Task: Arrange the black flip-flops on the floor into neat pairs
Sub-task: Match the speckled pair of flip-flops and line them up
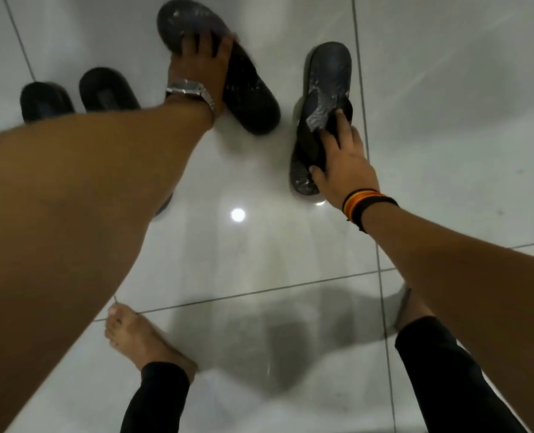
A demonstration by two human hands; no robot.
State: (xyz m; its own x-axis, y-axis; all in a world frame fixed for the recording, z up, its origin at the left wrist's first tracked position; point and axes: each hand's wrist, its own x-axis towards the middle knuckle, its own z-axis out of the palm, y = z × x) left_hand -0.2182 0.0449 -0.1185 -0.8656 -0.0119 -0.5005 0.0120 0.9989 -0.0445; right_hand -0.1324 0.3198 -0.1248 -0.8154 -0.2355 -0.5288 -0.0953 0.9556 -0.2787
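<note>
My left hand [201, 59], with a metal watch on the wrist, grips a black flip-flop [243, 89] that lies sole-up and slanted at the top centre. To its right, my right hand [342, 164], with coloured bands on the wrist, holds a second black flip-flop [325, 76] strap-up, fingers curled over its strap and near edge. Two more black flip-flops [45, 101] [106, 89] stand side by side at the upper left, their near ends hidden behind my left forearm. A dark edge of another one [165, 204] peeks out under that forearm.
The floor is glossy white tile [447, 120] with dark grout lines and a bright lamp reflection in the middle. My bare left foot [134, 335] stands at the bottom centre, and my right foot [412, 310] at the lower right, both in black trouser legs.
</note>
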